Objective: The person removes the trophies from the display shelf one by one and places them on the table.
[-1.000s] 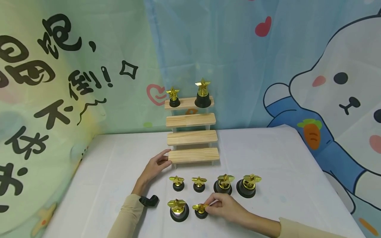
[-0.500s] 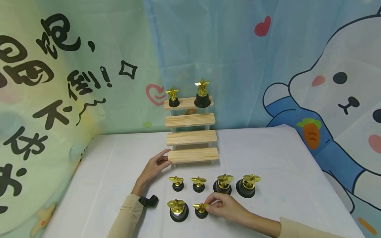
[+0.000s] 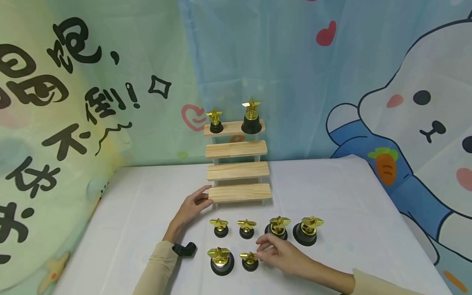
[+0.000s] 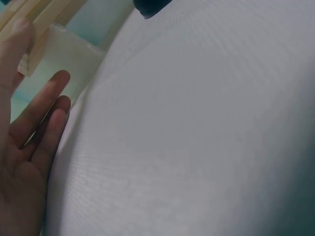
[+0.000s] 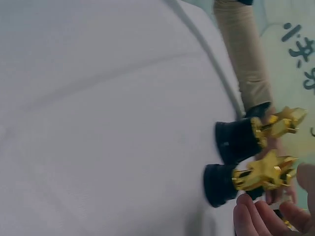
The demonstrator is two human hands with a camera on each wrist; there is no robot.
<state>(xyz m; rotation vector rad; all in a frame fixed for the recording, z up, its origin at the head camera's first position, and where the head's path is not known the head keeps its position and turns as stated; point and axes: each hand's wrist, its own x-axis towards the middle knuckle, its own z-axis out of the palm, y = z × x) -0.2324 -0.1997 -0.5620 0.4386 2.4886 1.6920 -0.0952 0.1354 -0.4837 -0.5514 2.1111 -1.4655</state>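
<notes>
My left hand holds the left end of the lowest board of a wooden tiered display stand. In the left wrist view its thumb lies against the board, with the other fingers extended beside the clear support. My right hand is beside a small gold star trophy on a black base, fingertips right at the star and loosely spread. That trophy stands upright on the table, next to a larger star trophy. The right wrist view shows this small trophy just beyond the fingers.
Behind the front pair, a row holds two small trophies and two large ones. The stand's top board carries a small trophy and a large one. A white cloth covers the table; a printed curtain hangs behind.
My right hand has loosened its pinch on the small front trophy, its fingers lifting and drawing slightly right. The trophy stays standing in nearly the same spot. My left hand keeps its place.
</notes>
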